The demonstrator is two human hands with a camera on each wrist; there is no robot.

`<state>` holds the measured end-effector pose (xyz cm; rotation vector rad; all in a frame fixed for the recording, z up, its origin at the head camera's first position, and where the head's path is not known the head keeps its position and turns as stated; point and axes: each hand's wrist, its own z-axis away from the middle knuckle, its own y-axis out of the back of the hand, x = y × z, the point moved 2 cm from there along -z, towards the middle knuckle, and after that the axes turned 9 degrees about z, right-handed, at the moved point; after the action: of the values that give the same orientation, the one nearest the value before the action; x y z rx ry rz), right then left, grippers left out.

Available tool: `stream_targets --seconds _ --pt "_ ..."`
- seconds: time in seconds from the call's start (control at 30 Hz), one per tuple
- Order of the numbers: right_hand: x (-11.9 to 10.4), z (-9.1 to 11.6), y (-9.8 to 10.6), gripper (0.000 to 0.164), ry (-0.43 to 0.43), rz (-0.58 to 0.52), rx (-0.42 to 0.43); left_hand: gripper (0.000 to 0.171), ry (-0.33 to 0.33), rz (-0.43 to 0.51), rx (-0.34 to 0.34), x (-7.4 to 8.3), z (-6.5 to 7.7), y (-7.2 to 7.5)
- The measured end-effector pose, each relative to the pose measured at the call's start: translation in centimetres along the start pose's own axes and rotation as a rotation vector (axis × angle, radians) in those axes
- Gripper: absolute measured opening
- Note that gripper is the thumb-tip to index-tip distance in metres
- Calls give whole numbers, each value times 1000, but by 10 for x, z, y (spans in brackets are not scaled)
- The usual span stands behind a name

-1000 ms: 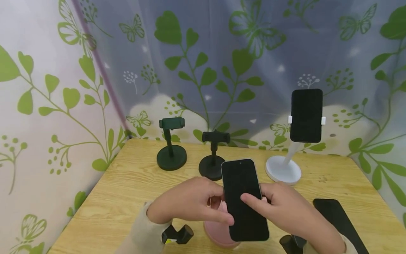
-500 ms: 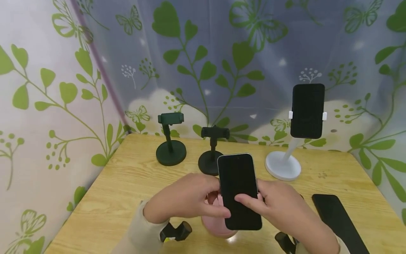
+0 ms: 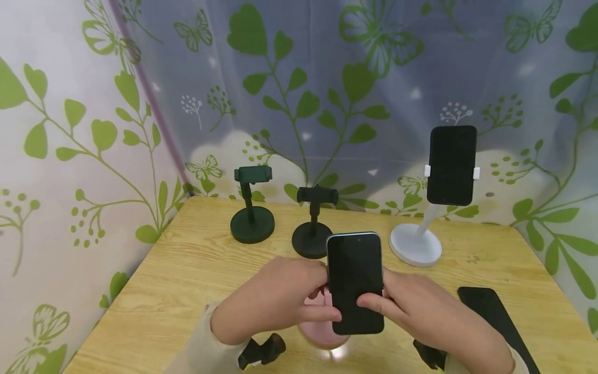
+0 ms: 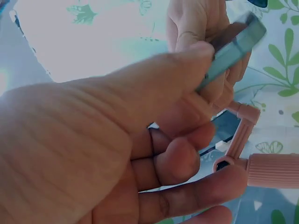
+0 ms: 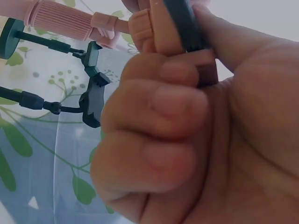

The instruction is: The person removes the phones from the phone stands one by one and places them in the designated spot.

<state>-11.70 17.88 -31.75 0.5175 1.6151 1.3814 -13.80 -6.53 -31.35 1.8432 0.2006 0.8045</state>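
A black-screened smartphone (image 3: 355, 283) stands nearly upright in front of the person, overlapping a pink phone stand (image 3: 322, 332) in the head view. My left hand (image 3: 285, 293) pinches the phone's left edge, thumb on its lower front corner and fingers behind. On the other side my right hand (image 3: 416, 298) grips phone and holder together, its thumb lying across the screen. In the right wrist view, the pink clamp (image 5: 168, 28) sits against the back of the phone, with fingers curled round it. The left wrist view shows the stand's hinged pink arm (image 4: 240, 133) behind the phone.
Behind the hands stand a green phone stand (image 3: 252, 226) and a black one (image 3: 312, 241). A white stand (image 3: 416, 246) at the back right bears another phone (image 3: 451, 166). Beside the right forearm a black phone (image 3: 495, 317) lies on the wooden table (image 3: 187, 259).
The phone has straightened from a slight slant and looks shorter, its lower end having swung back toward the pink stand. Both hands keep their hold. The head view has shifted slightly.
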Motion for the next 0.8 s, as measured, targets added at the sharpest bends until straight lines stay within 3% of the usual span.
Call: stream_targets --seconds 0.13,0.2,0.37,0.53,0.63,0.8 --pt "1 -3 -1 30 -62 25 3 33 4 -8 15 -5 -2 0" --pt "1 -4 0 31 -85 26 7 32 32 35 2 -9 -4 1" --pt "0 -6 1 33 -129 -45 4 26 76 267 -35 -21 -7 1" --pt "-1 -4 7 39 -195 -44 52 19 56 461 -55 -30 -9 4" --pt "-1 0 13 45 -234 -17 164 17 58 521 -71 -33 -10 5" --pt "-6 5 18 53 -265 -8 445 16 68 570 -78 -35 -10 2"
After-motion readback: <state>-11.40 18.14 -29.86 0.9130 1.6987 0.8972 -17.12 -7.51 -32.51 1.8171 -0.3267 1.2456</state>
